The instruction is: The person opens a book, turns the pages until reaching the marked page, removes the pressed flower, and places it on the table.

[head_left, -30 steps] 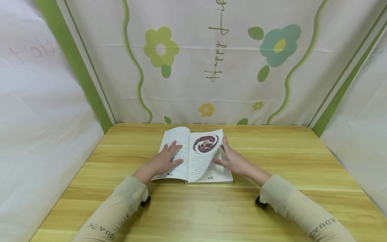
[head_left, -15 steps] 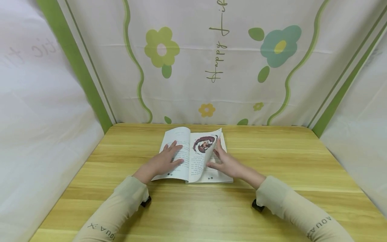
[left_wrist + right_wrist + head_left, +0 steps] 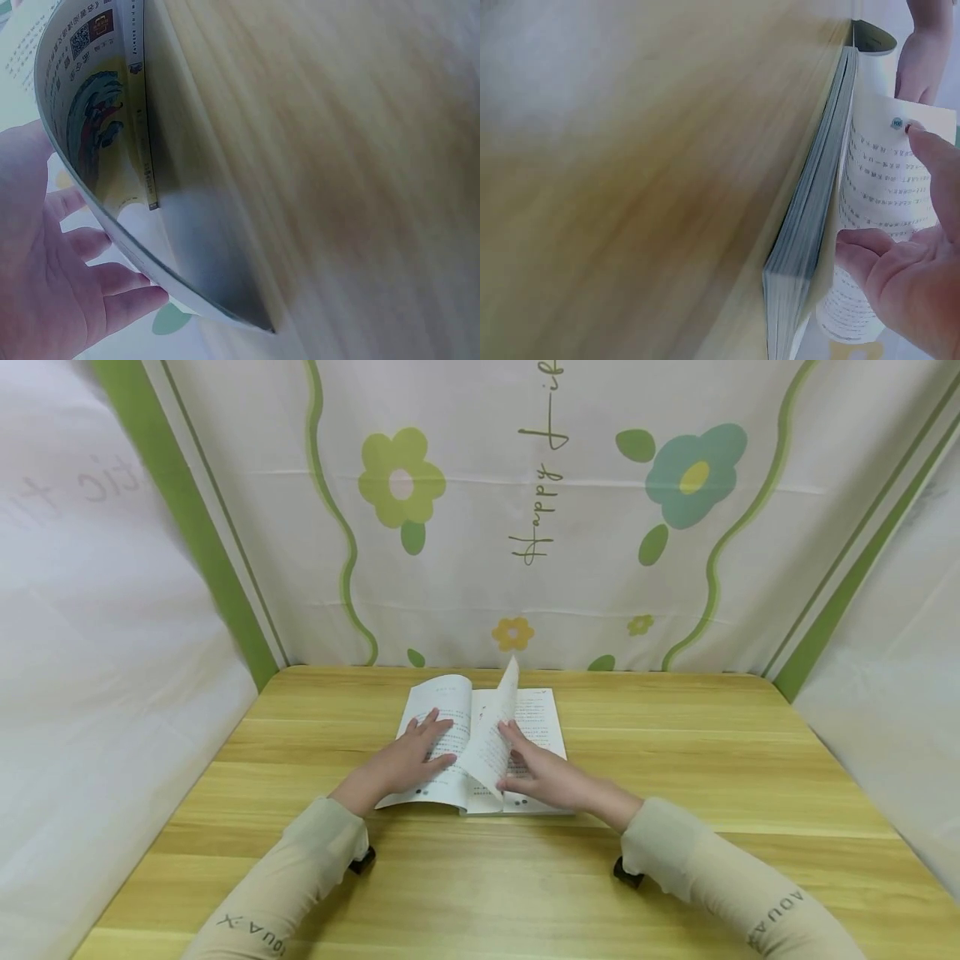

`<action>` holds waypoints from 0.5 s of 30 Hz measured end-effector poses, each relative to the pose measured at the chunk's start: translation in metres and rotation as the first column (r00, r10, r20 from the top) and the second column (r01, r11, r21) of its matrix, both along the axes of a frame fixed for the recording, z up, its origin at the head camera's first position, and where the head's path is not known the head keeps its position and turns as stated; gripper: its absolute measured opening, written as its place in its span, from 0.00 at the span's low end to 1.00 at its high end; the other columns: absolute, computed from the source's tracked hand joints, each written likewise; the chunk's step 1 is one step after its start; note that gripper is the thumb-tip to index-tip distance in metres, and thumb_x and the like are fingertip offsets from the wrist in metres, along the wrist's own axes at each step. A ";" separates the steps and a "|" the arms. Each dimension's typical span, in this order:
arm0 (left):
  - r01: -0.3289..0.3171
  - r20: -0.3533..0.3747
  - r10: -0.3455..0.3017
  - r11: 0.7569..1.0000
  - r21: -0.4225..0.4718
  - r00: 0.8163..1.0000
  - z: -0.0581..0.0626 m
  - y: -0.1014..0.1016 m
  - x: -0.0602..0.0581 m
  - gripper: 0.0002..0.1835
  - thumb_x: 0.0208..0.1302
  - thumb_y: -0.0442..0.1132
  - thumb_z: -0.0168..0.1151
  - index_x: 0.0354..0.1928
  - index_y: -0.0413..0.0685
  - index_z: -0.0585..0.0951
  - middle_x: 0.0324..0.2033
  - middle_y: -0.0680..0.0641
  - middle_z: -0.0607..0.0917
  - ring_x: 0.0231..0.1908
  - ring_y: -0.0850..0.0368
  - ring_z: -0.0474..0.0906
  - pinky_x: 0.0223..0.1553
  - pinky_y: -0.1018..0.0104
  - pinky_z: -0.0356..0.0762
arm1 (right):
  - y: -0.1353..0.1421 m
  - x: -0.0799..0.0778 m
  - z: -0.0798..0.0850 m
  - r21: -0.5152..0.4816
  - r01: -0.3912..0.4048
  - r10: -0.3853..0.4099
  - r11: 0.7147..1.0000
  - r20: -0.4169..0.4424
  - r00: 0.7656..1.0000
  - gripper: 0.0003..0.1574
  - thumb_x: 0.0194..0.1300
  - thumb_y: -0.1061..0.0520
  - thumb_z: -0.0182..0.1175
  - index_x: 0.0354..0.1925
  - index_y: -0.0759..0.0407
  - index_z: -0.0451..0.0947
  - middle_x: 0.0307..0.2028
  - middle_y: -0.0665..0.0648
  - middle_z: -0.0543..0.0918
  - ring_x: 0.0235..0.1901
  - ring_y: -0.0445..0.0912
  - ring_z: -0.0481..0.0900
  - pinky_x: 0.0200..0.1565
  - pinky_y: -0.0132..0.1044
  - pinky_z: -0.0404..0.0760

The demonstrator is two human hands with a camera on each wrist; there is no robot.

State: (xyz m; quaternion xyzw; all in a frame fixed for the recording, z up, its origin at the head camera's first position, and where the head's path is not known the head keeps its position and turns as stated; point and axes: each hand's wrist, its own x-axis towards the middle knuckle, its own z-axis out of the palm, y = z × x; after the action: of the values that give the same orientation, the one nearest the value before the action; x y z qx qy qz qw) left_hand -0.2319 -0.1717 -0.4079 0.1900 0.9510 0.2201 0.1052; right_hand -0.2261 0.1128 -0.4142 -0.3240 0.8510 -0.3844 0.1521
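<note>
An open paperback book (image 3: 540,714) lies on the table. My left hand (image 3: 405,762) rests on its left-hand pages with the fingers spread. Those pages bow upward, and beneath them the left wrist view shows the printed cover (image 3: 101,127) with a picture and a QR code. One loose page (image 3: 491,750) stands raised near the middle of the book. Against its right side my right hand (image 3: 546,774) presses with thumb and fingers, the thumb (image 3: 930,150) near a page corner in the right wrist view. The thick page block (image 3: 814,180) lies flat under it.
The wooden table (image 3: 480,885) extends around the book on all sides. A white cloth (image 3: 480,527) printed with flowers hangs behind the table, and pale cloth walls (image 3: 97,652) stand at left and right.
My right hand has moved left across the book, bringing the page from the right side up to stand near the middle. The left hand has stayed in place.
</note>
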 end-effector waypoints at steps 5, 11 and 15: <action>0.008 0.022 -0.009 0.999 0.034 1.000 0.001 -0.001 -0.001 0.34 0.81 0.54 0.47 0.81 0.50 0.57 0.81 0.40 0.44 0.77 0.30 0.40 0.72 0.33 0.50 | -0.005 0.001 -0.002 0.020 -0.001 0.002 1.000 -0.045 0.999 0.55 0.73 0.47 0.64 0.82 0.61 0.45 0.81 0.64 0.39 0.74 0.59 0.60 0.72 0.52 0.61; -0.034 0.039 0.030 0.992 0.118 0.999 0.000 -0.001 -0.002 0.33 0.84 0.54 0.38 0.82 0.49 0.53 0.80 0.39 0.48 0.77 0.31 0.42 0.73 0.37 0.47 | -0.010 0.000 -0.003 0.042 -0.003 0.006 0.999 -0.057 0.998 0.53 0.73 0.44 0.63 0.81 0.62 0.49 0.81 0.61 0.41 0.76 0.57 0.57 0.73 0.52 0.58; -0.053 0.019 0.050 0.981 0.188 0.999 0.000 -0.001 -0.004 0.36 0.84 0.55 0.38 0.83 0.49 0.44 0.79 0.38 0.51 0.77 0.36 0.47 0.74 0.41 0.49 | -0.013 0.000 -0.004 0.069 -0.017 0.023 0.997 -0.084 0.996 0.53 0.74 0.42 0.62 0.81 0.63 0.49 0.81 0.62 0.41 0.77 0.58 0.50 0.73 0.54 0.56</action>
State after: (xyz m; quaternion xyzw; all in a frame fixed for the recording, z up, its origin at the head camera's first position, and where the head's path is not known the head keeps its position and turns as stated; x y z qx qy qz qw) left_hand -0.2362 -0.1724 -0.4080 0.1729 0.9297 0.3131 0.0880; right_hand -0.2259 0.1001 -0.4181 -0.3433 0.8659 -0.3395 0.1305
